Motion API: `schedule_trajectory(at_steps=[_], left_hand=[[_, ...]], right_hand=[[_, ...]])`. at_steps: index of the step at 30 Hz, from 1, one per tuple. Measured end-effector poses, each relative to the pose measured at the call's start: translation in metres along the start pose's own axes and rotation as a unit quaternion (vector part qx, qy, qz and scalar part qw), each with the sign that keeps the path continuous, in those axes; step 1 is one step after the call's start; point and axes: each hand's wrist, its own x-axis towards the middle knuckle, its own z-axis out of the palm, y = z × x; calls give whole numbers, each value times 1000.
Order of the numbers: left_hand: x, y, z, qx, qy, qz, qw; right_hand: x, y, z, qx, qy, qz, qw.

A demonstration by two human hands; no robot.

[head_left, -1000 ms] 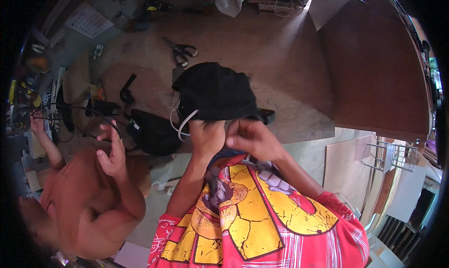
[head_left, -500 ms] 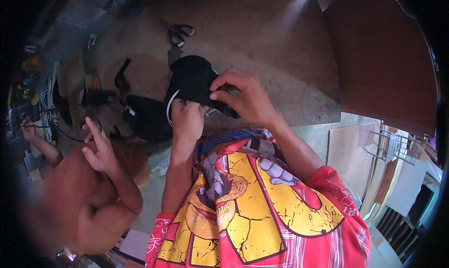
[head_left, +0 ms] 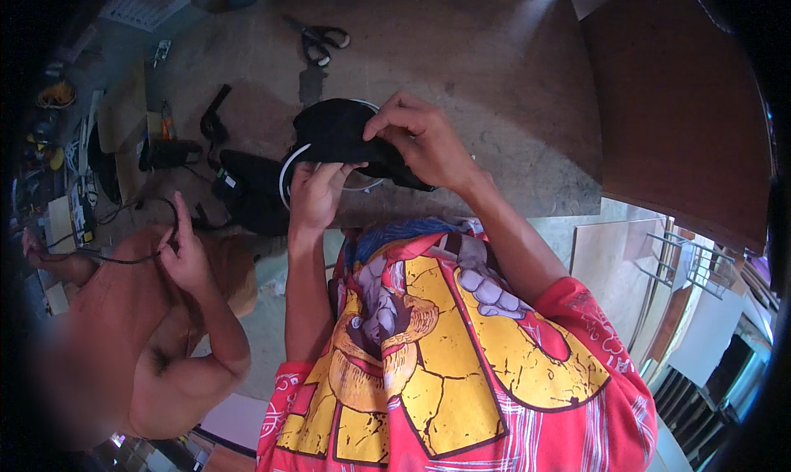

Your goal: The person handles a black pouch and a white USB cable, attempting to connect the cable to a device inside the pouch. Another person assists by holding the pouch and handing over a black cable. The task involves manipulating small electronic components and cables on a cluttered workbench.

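Note:
A piece of black fabric (head_left: pixel 334 134) is held up over the table's near edge, with a thin white cord or hoop (head_left: pixel 286 175) curving out around its left side and showing again along its top and underside. My left hand (head_left: pixel 315 196) grips the fabric's near lower edge, its fingertips partly tucked beneath. At the fabric's right side my right hand (head_left: pixel 428 146) pinches it between thumb and fingers. A dark flap hangs below my right hand. Beside my left hand lies another black fabric piece (head_left: pixel 257 183) with a small pale label.
Black-handled scissors (head_left: pixel 317 42) lie farther back on the wooden table (head_left: pixel 478 68). A black strap (head_left: pixel 214 113) rests to the left. Another person (head_left: pixel 177 324) sits at my left, handling a black cable. An upright brown panel (head_left: pixel 671 101) borders the right side.
Both hands have shifted slightly up and left with the fabric. More of the white cord shows around it. The other person's nearer hand has moved, with the index finger now raised.

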Motion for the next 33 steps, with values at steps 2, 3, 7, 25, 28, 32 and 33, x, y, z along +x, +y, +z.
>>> schedule_trajectory(at_steps=[2,3,7,25,28,32,33], left_hand=[[1,0,-5,0,-1,-12,1000],[1,0,-7,1,-1,-18,1000],[-1,-2,-7,-32,8,-24,999],[-8,-29,-19,-168,-32,-2,985],[-10,-28,-11,-169,43,-26,984],[-8,-14,9,-101,107,-19,989],[-9,-14,8,-93,108,-14,990]], right_hand=[[0,2,1,1,-3,9,1000],[0,4,1,-3,-7,10,1000],[2,6,1,4,-13,-1,1000],[-12,3,23,25,52,-37,998],[-12,2,25,-9,37,-44,998],[-12,3,27,-32,26,-48,998],[-12,2,28,-35,22,-45,998]])
